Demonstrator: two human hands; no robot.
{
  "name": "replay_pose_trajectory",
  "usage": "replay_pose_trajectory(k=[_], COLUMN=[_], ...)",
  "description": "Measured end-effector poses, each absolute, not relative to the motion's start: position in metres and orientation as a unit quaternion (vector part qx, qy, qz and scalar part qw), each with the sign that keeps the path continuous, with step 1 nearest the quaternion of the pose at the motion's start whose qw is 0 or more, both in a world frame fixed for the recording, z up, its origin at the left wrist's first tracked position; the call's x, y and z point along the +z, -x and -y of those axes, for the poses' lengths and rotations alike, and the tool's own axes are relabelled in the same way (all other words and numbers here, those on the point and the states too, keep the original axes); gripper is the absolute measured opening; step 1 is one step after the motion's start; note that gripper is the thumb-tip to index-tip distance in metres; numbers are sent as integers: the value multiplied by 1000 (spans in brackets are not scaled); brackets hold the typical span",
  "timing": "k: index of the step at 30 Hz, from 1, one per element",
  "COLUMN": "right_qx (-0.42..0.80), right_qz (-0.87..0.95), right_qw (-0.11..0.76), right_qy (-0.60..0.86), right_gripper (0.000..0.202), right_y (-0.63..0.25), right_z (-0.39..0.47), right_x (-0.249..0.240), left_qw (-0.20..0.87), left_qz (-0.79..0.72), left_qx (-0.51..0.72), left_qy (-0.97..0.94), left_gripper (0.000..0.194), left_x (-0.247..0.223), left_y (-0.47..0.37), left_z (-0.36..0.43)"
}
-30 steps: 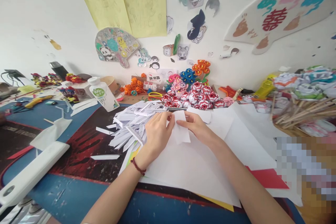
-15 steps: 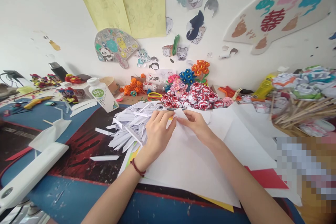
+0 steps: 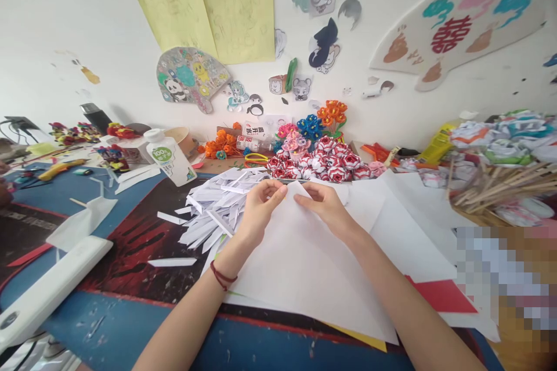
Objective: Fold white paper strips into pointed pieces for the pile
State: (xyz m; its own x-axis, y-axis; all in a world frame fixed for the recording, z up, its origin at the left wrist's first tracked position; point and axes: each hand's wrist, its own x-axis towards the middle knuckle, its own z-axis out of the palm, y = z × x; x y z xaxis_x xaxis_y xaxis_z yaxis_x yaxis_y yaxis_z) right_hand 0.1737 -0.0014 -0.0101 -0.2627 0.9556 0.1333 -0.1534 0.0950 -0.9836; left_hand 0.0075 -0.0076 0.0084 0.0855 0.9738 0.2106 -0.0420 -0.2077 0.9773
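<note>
White paper piece (image 3: 296,189) is above the large sheet (image 3: 313,272), pinched narrowly by the right hand (image 3: 328,208), probably for steadiness, while the left hand (image 3: 256,211), whose grip I cannot tell, curls close, near the paper strips (image 3: 220,200).
</note>
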Motion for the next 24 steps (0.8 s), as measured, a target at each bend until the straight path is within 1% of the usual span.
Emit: replay_pose_trajectory(k=[3, 8, 14, 17, 24], right_qx=[566, 548, 514, 506, 496], right_qz=[564, 589, 621, 633, 639], right_qw=[485, 476, 463, 453, 448], right_qy=[356, 355, 368, 372, 382], right_gripper=[24, 24, 30, 33, 28], right_y=[-174, -173, -174, -176, -176], right_z=[2, 3, 2, 3, 6], right_x=[-9, -8, -7, -5, 0], left_qw=[511, 480, 438, 442, 466], left_qz=[-415, -454, -450, -443, -429], left_qx=[514, 470, 485, 489, 475], left_qy=[-550, -586, -609, -608, -611], left_gripper=[26, 32, 30, 31, 31], left_x=[9, 6, 1, 2, 5], left_y=[-9, -9, -6, -5, -7], left_z=[9, 8, 5, 5, 8])
